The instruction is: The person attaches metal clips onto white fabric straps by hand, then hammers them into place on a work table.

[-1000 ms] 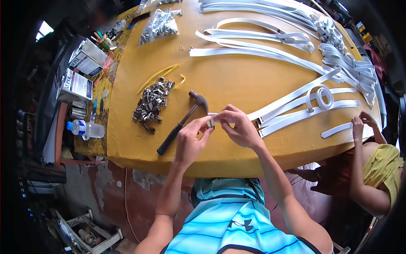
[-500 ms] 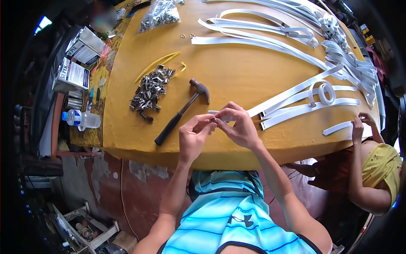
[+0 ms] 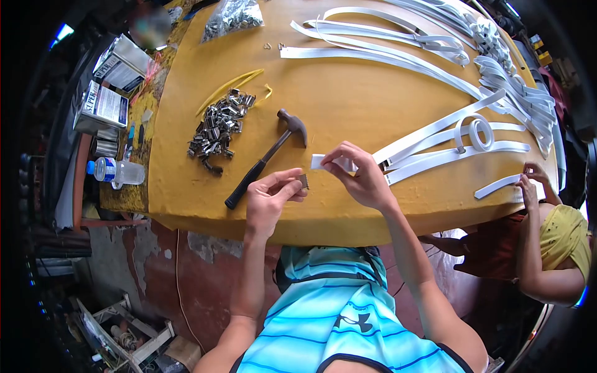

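Between the thumb and fingers of my left hand point(image 3: 267, 202) is a small metal belt clip point(image 3: 304, 181). My right hand point(image 3: 360, 177) pinches a white strap point(image 3: 318, 161) close to its end, and that end points left, a little above the clip. Clip and strap are apart. A claw hammer point(image 3: 268, 160) with a black handle lies on the table just left of my left hand. Beyond it sits a heap of shiny metal clips point(image 3: 217, 124) with a yellow strip point(image 3: 230, 90) behind.
White straps point(image 3: 435, 133) spread over the right of the yellow table point(image 3: 205, 199). A bag of metal pieces point(image 3: 233, 20) lies at the back. Cans point(image 3: 102, 105) and a plastic bottle point(image 3: 118, 171) stand left. At right, another person's hands point(image 3: 532, 186) hold a short strap point(image 3: 497, 186).
My hands have moved apart. The metal clip now shows in my left fingers, and the strap end in my right fingers has come into view.
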Motion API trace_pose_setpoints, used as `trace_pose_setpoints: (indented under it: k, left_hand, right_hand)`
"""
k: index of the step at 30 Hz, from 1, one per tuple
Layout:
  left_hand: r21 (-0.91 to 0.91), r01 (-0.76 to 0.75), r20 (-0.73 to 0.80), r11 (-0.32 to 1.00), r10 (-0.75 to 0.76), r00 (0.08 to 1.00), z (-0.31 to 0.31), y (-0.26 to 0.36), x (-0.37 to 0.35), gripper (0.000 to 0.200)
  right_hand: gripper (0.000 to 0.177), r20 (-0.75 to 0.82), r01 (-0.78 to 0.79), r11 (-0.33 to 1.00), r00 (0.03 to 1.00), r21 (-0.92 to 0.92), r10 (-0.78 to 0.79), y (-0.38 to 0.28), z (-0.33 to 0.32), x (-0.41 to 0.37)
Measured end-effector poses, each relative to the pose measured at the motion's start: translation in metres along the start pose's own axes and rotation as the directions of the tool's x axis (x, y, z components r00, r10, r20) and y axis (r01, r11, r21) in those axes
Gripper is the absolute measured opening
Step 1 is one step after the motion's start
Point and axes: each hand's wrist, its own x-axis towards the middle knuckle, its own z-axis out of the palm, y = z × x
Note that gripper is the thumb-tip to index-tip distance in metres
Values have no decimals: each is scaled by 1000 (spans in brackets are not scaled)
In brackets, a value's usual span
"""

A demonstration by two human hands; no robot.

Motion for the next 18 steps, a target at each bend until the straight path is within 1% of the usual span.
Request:
trace_pose_setpoints:
  k: [1, 3, 4, 6, 7, 9, 13, 15, 18]
  left_hand:
    - [18, 19, -31, 1000, -19, 999, -1, 0, 0, 24]
    - [19, 34, -32, 999, -34, 999, -3, -2, 1, 24]
    - [23, 46, -30, 999, -45, 999, -4, -3, 1, 24]
    - [20, 44, -21, 999, -44, 999, -2, -2, 0, 24]
    - [14, 37, -7, 999, -37, 999, 0, -1, 0, 23]
    - [10, 35, -4, 999, -35, 999, 2, -1, 0, 23]
    - [-11, 40, 8, 999, -40, 999, 4, -2, -1, 22]
    - [-10, 44, 9, 999, -44, 999, 5, -2, -2, 21]
    - [-8, 46, 16, 999, -45, 999, 5, -3, -2, 22]
  right_hand:
    - [17, 4, -2, 1000, 1000, 0, 2, -2, -1, -1]
    - [16, -26, -61, 995, 998, 85, 64, -7, -1, -4]
    - [16, -23, -63, 994, 998, 88, 65, -9, -2, -4]
    - [14, 49, 68, 997, 997, -28, -67, -11, -2, -4]
    - [14, 50, 67, 997, 997, -27, -65, -11, -1, -5]
    - [12, 73, 153, 982, 987, -114, -146, -12, 0, -7]
    - [11, 83, 123, 982, 990, -145, -112, -15, 1, -8]
    - [11, 97, 67, 980, 994, -188, -49, -15, 1, -8]
    - [12, 86, 53, 983, 996, -176, -38, -14, 3, -8]
